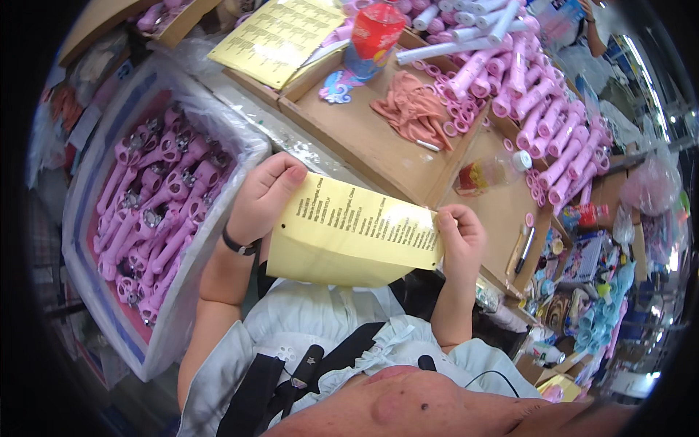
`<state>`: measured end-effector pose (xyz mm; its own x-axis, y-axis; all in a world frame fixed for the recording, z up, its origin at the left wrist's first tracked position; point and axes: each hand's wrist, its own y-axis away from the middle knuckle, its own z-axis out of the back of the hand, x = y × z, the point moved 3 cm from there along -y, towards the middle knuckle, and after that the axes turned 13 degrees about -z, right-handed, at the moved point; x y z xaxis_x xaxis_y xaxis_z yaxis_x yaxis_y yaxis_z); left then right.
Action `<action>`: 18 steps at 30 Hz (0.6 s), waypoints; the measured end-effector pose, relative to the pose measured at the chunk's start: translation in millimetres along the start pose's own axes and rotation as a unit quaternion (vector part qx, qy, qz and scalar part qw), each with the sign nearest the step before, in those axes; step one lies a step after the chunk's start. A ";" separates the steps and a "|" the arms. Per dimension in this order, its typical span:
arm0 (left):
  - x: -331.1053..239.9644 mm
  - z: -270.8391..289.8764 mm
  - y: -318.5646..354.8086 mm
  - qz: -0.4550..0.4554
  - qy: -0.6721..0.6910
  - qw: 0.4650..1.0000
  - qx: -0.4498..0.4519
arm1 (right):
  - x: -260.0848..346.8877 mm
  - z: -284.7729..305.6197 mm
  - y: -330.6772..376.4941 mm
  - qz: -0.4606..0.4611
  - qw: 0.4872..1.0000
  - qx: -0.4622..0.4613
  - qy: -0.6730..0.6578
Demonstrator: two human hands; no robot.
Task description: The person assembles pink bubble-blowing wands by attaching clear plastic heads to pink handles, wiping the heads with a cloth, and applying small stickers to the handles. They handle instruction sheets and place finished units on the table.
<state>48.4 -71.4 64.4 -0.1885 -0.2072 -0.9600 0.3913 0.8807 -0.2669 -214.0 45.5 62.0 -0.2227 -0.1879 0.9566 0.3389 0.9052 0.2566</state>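
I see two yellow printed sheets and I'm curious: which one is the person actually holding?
The nearer yellow sheet, pinched by the left hand and right hand. The other yellow sheet lies flat on the far cardboard tray, untouched.

Both hands pinch a yellow label sheet (pixel 357 233), rows of small print across it. Beyond the grip, up ahead, lies another yellow printed sheet (pixel 280 36), and right of that a red-labelled bottle (pixel 373 36).

Pale ruffled blouse, black straps, black wristband (pixel 240 245) (left wrist).
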 end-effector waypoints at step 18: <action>75.6 -208.0 -92.5 -0.277 -0.135 0.922 0.235 | 20.9 286.5 9.2 0.191 0.913 -0.360 -0.014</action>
<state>-189.4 -79.9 34.2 -0.2696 -0.7243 -0.6346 0.6615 0.3395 -0.6686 -477.4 159.3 44.9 0.0182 0.1076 0.9940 0.9074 0.4158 -0.0616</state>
